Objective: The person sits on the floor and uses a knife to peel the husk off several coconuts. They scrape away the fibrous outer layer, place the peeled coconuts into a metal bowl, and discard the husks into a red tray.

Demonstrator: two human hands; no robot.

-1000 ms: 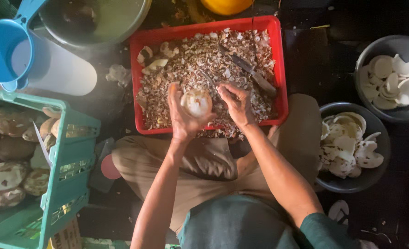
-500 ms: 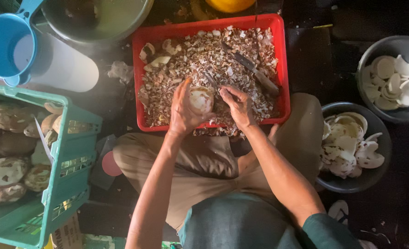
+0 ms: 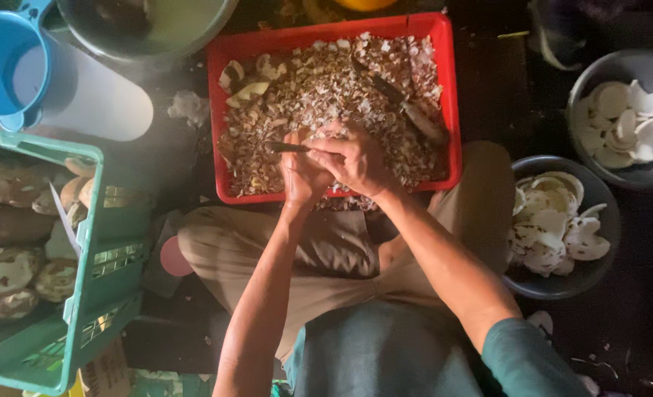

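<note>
Your left hand (image 3: 303,173) and right hand (image 3: 356,158) are clenched together over the near edge of the red tray (image 3: 448,88). Your left fingers wrap what appears to be a pale coconut piece, almost wholly hidden by them. Your right fingers close on a knife (image 3: 286,147), whose blade juts out just left of your knuckles.

Judging by the piles, you're partway through. The tray under your fingers is thick with brown shavings (image 3: 319,88), and two dark bowls hold white peeled pieces: one bowl (image 3: 598,242) just right of your right forearm, one farther bowl (image 3: 584,88) beyond it. The green crate (image 3: 84,294), well left of your left hand, still holds unpeeled brown pieces, seven or so visible.

Count: one tray, two bowls, one crate, one blue jug (image 3: 6,62), and another tool (image 3: 407,106) lying in the shavings beyond your fingertips.
</note>
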